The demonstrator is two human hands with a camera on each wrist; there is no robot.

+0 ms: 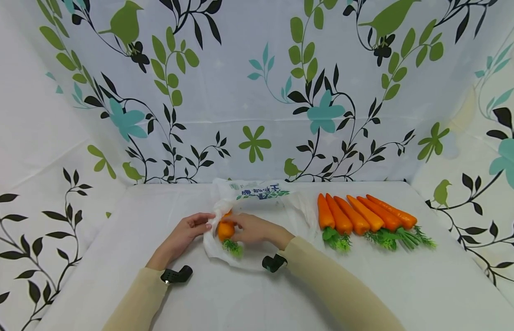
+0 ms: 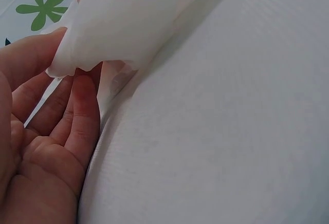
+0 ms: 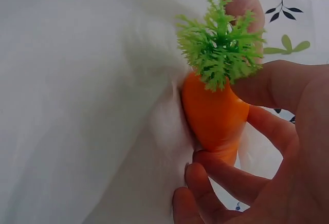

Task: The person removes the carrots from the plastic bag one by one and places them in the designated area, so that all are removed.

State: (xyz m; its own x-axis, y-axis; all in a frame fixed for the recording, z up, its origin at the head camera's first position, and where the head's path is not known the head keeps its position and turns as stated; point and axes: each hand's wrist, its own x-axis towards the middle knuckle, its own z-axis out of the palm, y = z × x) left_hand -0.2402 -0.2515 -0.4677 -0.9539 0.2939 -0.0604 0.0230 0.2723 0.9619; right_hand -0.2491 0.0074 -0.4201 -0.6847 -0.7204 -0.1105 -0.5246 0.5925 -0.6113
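A toy-like orange carrot with a frizzy green top (image 3: 213, 113) is in my right hand (image 1: 252, 228), its thumb and fingers curled round the body. The carrot lies at the left part of a thin white plastic bag (image 1: 277, 218) with blue and green print. My left hand (image 1: 192, 230) pinches the bag's edge between thumb and fingers, just left of the carrot. In the left wrist view the white film (image 2: 118, 23) bunches over the fingertips of that hand. Part of the carrot's tip is hidden by the bag and my right hand.
Several orange carrots (image 1: 358, 220) with green tops lie in a row right of the bag, tops toward me. All rest on a white-covered table (image 1: 223, 303). A cloth printed with leaves and birds (image 1: 240, 92) hangs behind the table's far edge.
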